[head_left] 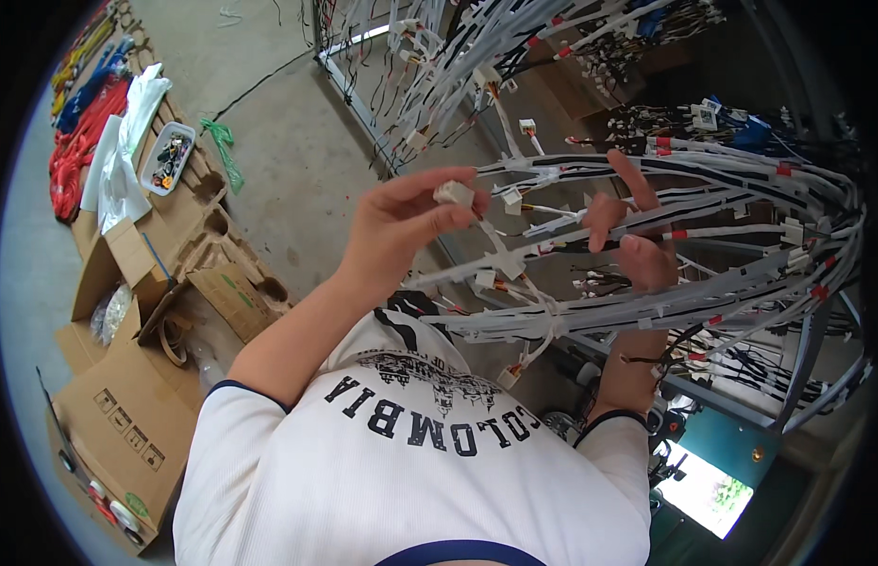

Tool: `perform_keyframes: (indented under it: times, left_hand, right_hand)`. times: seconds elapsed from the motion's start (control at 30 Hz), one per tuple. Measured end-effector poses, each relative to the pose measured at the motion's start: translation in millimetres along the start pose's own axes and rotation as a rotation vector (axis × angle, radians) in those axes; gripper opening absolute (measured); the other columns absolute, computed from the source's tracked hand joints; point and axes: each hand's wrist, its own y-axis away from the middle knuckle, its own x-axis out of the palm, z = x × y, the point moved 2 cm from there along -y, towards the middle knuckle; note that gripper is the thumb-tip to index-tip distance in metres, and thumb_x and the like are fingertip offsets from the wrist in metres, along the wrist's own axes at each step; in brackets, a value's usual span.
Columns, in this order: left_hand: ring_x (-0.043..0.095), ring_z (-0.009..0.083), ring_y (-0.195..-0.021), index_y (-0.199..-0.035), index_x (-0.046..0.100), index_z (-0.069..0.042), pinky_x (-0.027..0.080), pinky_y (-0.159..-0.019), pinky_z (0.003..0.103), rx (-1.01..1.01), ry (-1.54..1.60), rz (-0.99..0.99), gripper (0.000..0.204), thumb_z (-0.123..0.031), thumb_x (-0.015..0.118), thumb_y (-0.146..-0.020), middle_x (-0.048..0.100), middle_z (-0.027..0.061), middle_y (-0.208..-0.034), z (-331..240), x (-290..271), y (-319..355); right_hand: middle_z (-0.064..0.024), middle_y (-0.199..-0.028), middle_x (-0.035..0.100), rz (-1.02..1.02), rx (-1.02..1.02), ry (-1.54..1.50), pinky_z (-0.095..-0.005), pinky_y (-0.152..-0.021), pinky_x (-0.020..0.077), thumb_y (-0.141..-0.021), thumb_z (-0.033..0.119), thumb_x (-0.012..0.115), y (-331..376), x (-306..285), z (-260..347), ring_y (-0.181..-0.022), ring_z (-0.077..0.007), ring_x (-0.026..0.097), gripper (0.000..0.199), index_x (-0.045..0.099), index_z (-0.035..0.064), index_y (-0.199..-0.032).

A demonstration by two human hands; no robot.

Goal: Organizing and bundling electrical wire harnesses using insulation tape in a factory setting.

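My left hand (pixel 401 212) pinches a white plastic connector (pixel 454 194) between thumb and fingers. From that connector, short wires run down to a white-wrapped branch (pixel 500 259) of the wire harness. My right hand (pixel 635 231) reaches up from behind the hanging wires, its fingers curled round some strands of the wire harness (pixel 731 224) with one finger raised. The harness has white and black sleeved cables with red tape marks, gathered at the far right. Another small white connector (pixel 512 201) dangles between my hands. Part of my right hand is hidden by cables.
More wire bundles (pixel 476 57) hang from a metal frame (pixel 349 90) at the top. On the left are cardboard boxes (pixel 108 424), a white tray of small parts (pixel 168 158) and red bundles (pixel 85 141). A lit screen (pixel 708 491) stands at lower right.
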Motion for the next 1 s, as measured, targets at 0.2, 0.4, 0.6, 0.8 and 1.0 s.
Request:
perform_keyframes:
  times: [0.2, 0.4, 0.6, 0.8, 1.0]
  left_hand:
    - [0.065, 0.0291, -0.099, -0.105, 0.059, 0.007, 0.052, -0.086, 0.038, 0.365, -0.359, 0.118, 0.035, 0.018, 0.067, -0.073, 0.064, 0.0149, -0.103, -35, 31, 20]
    - [0.065, 0.0298, -0.099, -0.105, 0.058, 0.008, 0.053, -0.086, 0.038, 0.472, -0.497, 0.205, 0.033, 0.017, 0.066, -0.074, 0.064, 0.0162, -0.102, -39, 33, 18]
    - [0.065, 0.0173, -0.081, -0.109, 0.058, 0.006, 0.051, -0.067, 0.025, 0.322, -0.452, -0.220, 0.027, 0.003, 0.064, -0.083, 0.068, 0.0144, -0.096, -44, 14, -14]
    - [0.060, 0.0082, -0.065, -0.105, 0.060, 0.001, 0.044, -0.055, 0.020, 0.058, -0.329, -0.184, 0.023, -0.016, 0.063, -0.090, 0.070, 0.0113, -0.094, -40, -28, -76]
    - [0.061, 0.0160, -0.082, -0.110, 0.056, 0.000, 0.048, -0.066, 0.027, 0.300, -0.680, -0.416, 0.027, -0.008, 0.065, -0.086, 0.061, 0.0112, -0.099, -6, -17, -72]
  right_hand:
    - [-0.0215, -0.100, 0.064, 0.053, -0.065, -0.054, -0.0351, -0.087, 0.0445, -0.083, 0.020, 0.056, 1, 0, 1, -0.086, -0.0206, 0.059, 0.079, 0.016, -0.0079, -0.145]
    - [-0.0237, -0.114, 0.061, 0.113, -0.050, -0.220, -0.0428, -0.101, 0.0408, -0.083, 0.009, 0.055, 2, -10, -5, -0.112, -0.0300, 0.058, 0.075, 0.015, -0.0076, -0.145]
    - [-0.0232, -0.130, 0.051, 0.159, -0.091, -0.096, -0.0345, -0.097, 0.0436, -0.087, 0.025, 0.063, -4, -14, -7, -0.112, -0.0260, 0.056, 0.066, 0.035, -0.0057, -0.139]
    - [-0.0190, -0.135, 0.048, 0.454, 0.116, -0.132, -0.0386, -0.092, 0.0435, -0.090, 0.034, 0.061, 3, -18, -14, -0.112, -0.0243, 0.053, 0.061, 0.044, -0.0034, -0.135]
    - [-0.0174, -0.149, 0.032, 0.168, 0.150, -0.105, -0.0400, -0.098, 0.0418, -0.083, 0.039, 0.068, -6, -5, -8, -0.123, -0.0282, 0.049, 0.089, 0.019, 0.0056, -0.148]
